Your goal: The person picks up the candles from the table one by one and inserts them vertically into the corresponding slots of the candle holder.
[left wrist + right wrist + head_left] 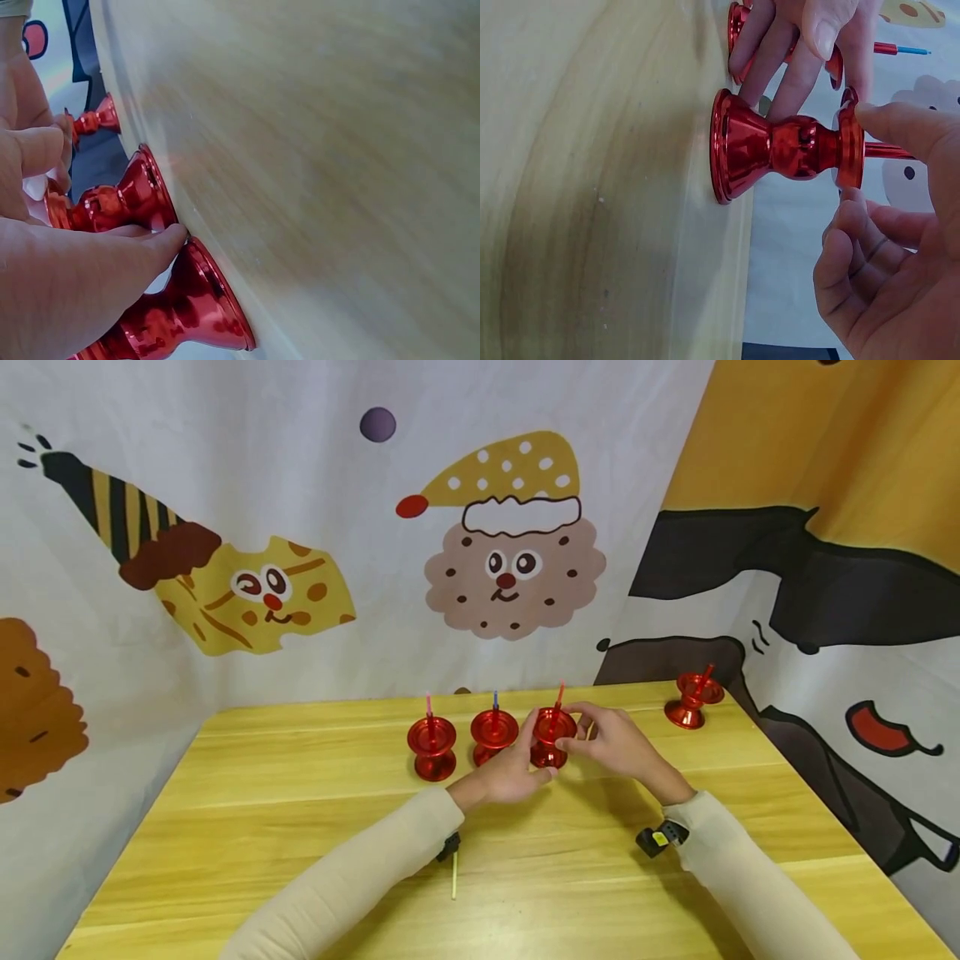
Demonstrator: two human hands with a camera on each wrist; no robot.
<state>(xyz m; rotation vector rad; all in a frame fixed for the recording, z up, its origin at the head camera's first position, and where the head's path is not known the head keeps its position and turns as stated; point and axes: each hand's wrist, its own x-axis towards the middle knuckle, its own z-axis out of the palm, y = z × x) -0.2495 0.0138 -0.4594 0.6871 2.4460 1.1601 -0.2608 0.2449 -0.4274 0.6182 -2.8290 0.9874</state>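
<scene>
A shiny red candle holder [795, 146] stands upright on the table with a thin red candle [561, 695] rising from its central tube. My right hand [618, 743] pinches the rim of its dish, thumb on one side and fingertips on the other. On the opposite side, my left hand [510, 772] has its fingers stretched along the holder, close to the waist and base. Just left of that hand is a second red holder [492, 728] with a blue candle [495, 697]. Farther left stands a third holder [433, 766] bearing a pink candle [429, 703].
Another red holder [686, 714] stands at the table's back right corner, a red stem [707, 674] rising from it. A pale yellow stick [453, 878] lies near my left sleeve. The wooden table [300, 827] ends at a printed cloth backdrop [390, 635].
</scene>
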